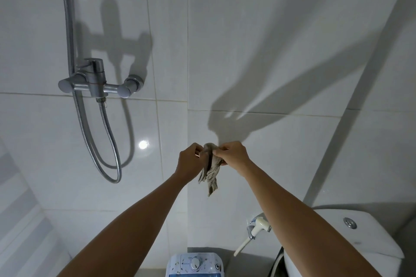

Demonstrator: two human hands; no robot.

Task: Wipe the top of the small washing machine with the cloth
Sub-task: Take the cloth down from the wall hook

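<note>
A grey-beige cloth (211, 171) hangs crumpled in front of the white tiled wall, pinched at its top by both hands. My left hand (189, 162) grips its left edge and my right hand (233, 156) grips its right edge, both arms stretched forward and up. Far below, at the bottom edge of the view, the small washing machine (195, 264) shows its white and blue top with a round dial. The cloth is well above the machine and apart from it.
A metal shower mixer (99, 81) with a looping hose (108, 141) is fixed on the wall at the left. A white toilet cistern (351, 238) stands at the lower right, with a bidet sprayer (256, 230) on the wall beside it.
</note>
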